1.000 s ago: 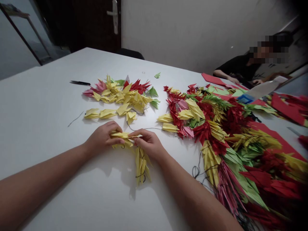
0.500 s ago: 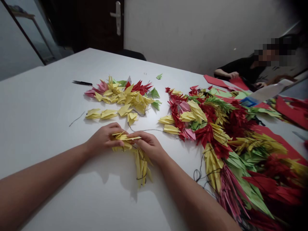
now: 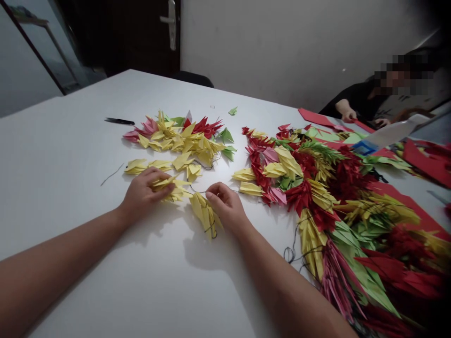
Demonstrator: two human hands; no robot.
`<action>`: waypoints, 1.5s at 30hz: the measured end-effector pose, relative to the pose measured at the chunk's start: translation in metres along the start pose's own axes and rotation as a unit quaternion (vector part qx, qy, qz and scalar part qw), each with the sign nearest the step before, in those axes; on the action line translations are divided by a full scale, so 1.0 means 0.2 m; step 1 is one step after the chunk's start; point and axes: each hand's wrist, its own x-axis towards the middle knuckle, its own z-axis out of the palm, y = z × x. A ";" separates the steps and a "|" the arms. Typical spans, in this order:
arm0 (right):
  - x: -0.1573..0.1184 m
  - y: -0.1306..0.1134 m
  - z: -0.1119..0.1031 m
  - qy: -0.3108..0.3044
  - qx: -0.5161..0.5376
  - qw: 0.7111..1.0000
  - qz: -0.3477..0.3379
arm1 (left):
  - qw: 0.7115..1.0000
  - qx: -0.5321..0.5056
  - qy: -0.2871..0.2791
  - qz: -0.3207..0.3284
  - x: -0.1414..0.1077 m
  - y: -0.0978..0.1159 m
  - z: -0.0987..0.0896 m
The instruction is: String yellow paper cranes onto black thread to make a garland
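Ok so from my end rn, I've got the left hand (image 3: 143, 190) half closed over the middle of the white-topped desk (image 3: 155, 291), thumb and fingers pinched on a small cluster of pale-yellow folded-paper pcs (image 3: 179, 191). The right hand (image 3: 229, 206) is mostly curled in, thumb up by the index; can't tell tbh if it's gripping anything or just touching. Right up against it there's a second bunch of yellow folded paper (image 3: 204, 213), tilted, w/ thin dark string (image 3: 214, 234) at its low end, a bit nearer the front edge than the L one.

Toward the far edge I see a row of yellow, pink, red and green paper folds (image 3: 190, 136), w/ a slim black pointed tool (image 3: 120, 121) just off its left end. Loose bit of grey thread (image 3: 112, 174) lies out on the desk's left half. One lone light-green paper fold (image 3: 233, 111) sits near the far edge. The desk's right side has a big heap of red, yellow, green and pink folded paper (image 3: 296, 195), spilling down twd the near right corner. Up by the far right corner, a co-worker in a black top (image 3: 352, 99) has one hand just beside some flat red paper (image 3: 315, 117).
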 end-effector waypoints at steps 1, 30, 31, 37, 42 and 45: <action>0.00 -0.01 -0.01 -0.013 -0.043 0.999 -0.012 | 1.000 -0.003 0.014 -0.011 0.00 -0.01 0.00; -0.03 -0.03 0.02 0.052 0.104 0.990 -0.075 | 0.997 -0.052 -0.053 -0.018 0.00 0.02 0.02; -0.02 -0.03 0.01 0.070 0.148 0.985 -0.055 | 0.997 -0.048 -0.048 -0.034 0.00 0.02 0.02; -0.02 -0.11 -0.06 0.083 0.260 0.962 -0.018 | 0.999 -0.023 -0.041 -0.009 -0.03 0.02 0.02; -0.10 -0.17 -0.09 0.046 0.179 0.983 0.021 | 0.998 -0.056 0.015 0.010 -0.04 0.02 0.01; -0.19 -0.18 -0.08 0.042 0.104 0.992 0.062 | 0.995 -0.079 0.061 0.028 -0.06 0.03 0.00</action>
